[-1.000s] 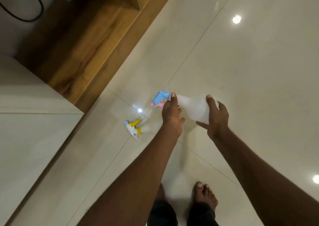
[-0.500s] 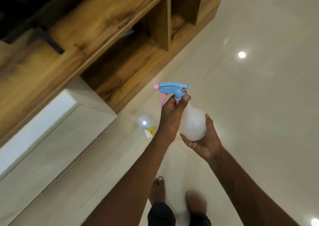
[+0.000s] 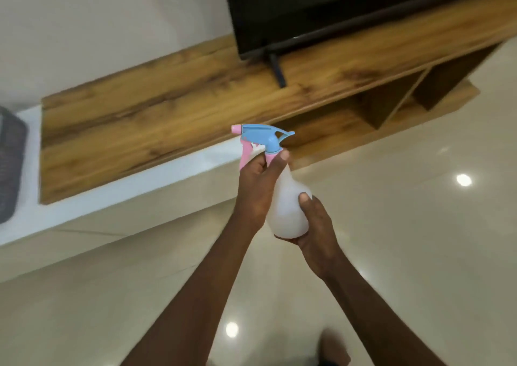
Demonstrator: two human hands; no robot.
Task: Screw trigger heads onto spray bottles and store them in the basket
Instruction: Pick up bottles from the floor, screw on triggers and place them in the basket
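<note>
Raised off the floor since earlier, spray bottle [image 3: 288, 209] now upright, mid-air, in front of wooden TV unit [image 3: 173, 119]. Right hand [image 3: 316, 225] cupping the base; left hand [image 3: 258, 189] curled round neck under blue-pink trigger head [image 3: 265, 139]. Head seated, tightness unclear. Basket [image 3: 9, 167] left of unit; storing pending.

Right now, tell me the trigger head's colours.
Blue trigger head with pink lever and nozzle tip; head view.

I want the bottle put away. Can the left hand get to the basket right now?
Probably not yet. The left hand grips the bottle neck, and the basket sits far left on the ledge. Nothing blocks the way.
</note>
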